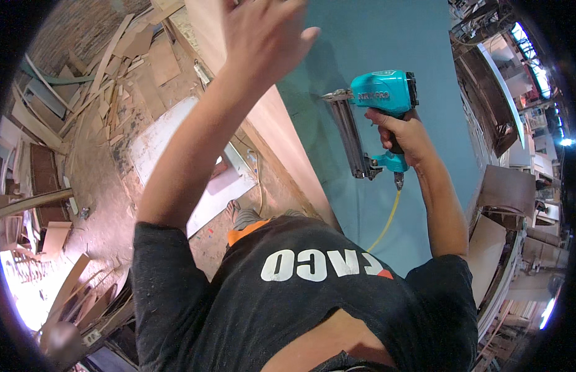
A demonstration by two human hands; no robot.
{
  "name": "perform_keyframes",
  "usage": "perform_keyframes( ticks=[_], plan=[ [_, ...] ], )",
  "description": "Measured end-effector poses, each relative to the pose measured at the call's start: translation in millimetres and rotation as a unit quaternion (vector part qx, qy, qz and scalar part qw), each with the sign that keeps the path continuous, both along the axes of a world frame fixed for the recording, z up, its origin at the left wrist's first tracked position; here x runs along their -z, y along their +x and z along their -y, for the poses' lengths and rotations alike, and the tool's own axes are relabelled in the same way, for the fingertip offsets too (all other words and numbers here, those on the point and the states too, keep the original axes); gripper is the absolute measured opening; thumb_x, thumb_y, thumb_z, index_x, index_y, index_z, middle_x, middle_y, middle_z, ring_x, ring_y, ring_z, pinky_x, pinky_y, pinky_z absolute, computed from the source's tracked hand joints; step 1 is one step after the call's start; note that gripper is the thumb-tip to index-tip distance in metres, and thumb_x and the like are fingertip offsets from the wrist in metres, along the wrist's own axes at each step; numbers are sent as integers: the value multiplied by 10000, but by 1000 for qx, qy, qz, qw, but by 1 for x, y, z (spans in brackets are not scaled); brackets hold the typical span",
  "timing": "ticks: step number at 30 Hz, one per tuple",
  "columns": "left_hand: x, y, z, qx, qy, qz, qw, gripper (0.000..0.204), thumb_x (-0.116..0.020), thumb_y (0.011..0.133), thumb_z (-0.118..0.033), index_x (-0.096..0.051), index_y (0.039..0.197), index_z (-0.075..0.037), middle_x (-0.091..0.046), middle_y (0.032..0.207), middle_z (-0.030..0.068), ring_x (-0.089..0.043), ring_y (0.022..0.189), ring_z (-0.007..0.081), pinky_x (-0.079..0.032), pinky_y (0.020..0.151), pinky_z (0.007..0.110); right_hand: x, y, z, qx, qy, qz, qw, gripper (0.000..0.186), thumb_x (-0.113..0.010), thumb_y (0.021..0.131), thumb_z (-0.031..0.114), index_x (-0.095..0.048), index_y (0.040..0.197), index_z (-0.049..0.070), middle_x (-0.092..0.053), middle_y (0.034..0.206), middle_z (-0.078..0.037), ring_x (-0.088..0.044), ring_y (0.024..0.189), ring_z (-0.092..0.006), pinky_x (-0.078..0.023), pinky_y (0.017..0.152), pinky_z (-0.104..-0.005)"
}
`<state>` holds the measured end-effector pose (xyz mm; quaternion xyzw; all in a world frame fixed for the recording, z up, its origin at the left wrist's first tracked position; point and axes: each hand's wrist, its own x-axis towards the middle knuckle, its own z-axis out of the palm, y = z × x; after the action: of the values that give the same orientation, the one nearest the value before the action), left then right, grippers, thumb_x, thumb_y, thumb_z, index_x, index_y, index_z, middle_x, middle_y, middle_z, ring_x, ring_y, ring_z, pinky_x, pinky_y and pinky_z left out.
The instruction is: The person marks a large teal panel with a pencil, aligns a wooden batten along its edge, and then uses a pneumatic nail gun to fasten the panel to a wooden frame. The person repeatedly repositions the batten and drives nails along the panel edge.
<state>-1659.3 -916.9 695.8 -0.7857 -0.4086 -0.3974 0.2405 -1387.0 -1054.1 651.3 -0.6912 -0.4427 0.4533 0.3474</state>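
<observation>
My right hand (408,133) is wrapped round the black grip of a teal pneumatic nail gun (381,87). Its nose points left, and the long dark magazine (348,133) slants down from it. A yellow air hose (387,226) runs from the fitting at the handle's base toward my body. Beneath the tool spreads a large blue-green panel (325,155). My left hand (266,34) is raised at the top edge of the view, near the pale board (294,142). Its thumb stands apart from the other fingers, which the frame partly cuts off; nothing shows in it.
Wood offcuts (161,62) and scraps litter the floor at the left. A white sheet (161,146) lies on the floor by my feet. More boards (489,254) lean and pile up along the right side, near a dark brown panel (508,189).
</observation>
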Motion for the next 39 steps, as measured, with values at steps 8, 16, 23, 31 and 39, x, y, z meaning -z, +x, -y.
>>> perform_keyframes(
  ticks=[8,16,23,31,39],
  plan=[
    [-9,68,-56,43,-114,-303,945,877,-823,811,-575,-596,1542,-147,-349,1732,198,-222,1650,361,-88,1306,705,6,-1,1,-18,20,1,1000,270,-871,926,275,-679,924,85,-557,659,33,-487,508,-73,-411,491,-269],
    [-23,70,-22,41,-253,-357,898,1136,-858,742,-661,-405,1677,-202,-158,1801,208,-103,1676,381,-53,1281,754,11,8,3,-41,9,44,998,268,-861,936,282,-672,878,100,-552,644,34,-495,513,-69,-408,491,-272],
    [-27,72,-33,37,-260,-361,895,1180,-879,703,-667,-409,1675,-192,-176,1795,212,-115,1673,388,-69,1280,755,8,11,3,-45,11,18,999,279,-859,937,297,-659,848,123,-549,637,43,-495,515,-62,-402,505,-261],
    [-24,70,-35,45,-250,-358,899,1180,-873,714,-666,-393,1682,-192,-174,1798,205,-110,1674,384,-77,1279,754,16,17,5,-37,-16,26,999,280,-854,934,316,-662,853,129,-543,632,48,-491,522,-57,-394,516,-258],
    [-16,71,-38,19,-244,-376,894,1199,-859,747,-693,-329,1709,-213,-102,1814,183,-59,1681,370,-57,1287,745,6,31,7,4,14,67,998,298,-854,932,353,-694,875,107,-547,645,51,-511,537,-49,-397,510,-252]
  ],
)
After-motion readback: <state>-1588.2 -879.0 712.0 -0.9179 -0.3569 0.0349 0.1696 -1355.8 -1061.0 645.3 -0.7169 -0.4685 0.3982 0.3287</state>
